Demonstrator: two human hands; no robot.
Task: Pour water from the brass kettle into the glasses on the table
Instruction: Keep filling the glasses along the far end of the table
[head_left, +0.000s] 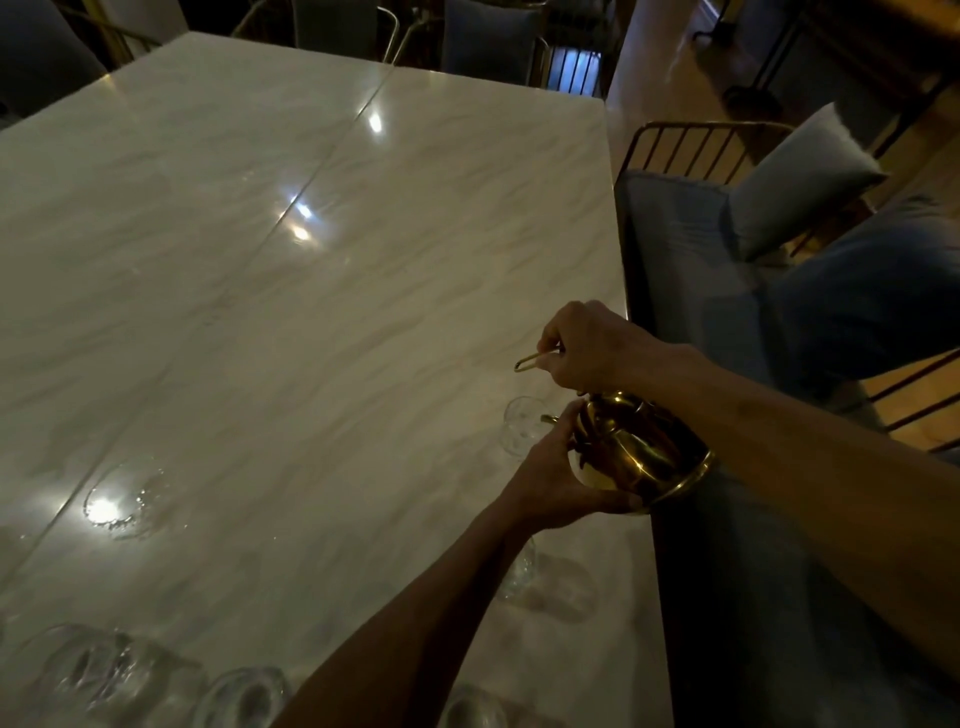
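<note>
The brass kettle (644, 457) is held tilted above the right edge of the white marble table (311, 260). My right hand (592, 348) grips its thin wire handle from above. My left hand (550, 478) cups the kettle's body from below and the left. The spout points into a clear glass (519, 428) just left of the kettle. A second glass (519, 571) stands behind my left forearm, partly hidden. Another glass (122, 501) sits at the left on the table seam.
Several more clear glasses (104, 670) line the near table edge at the bottom. A blue cushioned bench (691, 270) with a metal rail and a grey pillow (800, 187) runs along the table's right side. Chairs stand at the far end.
</note>
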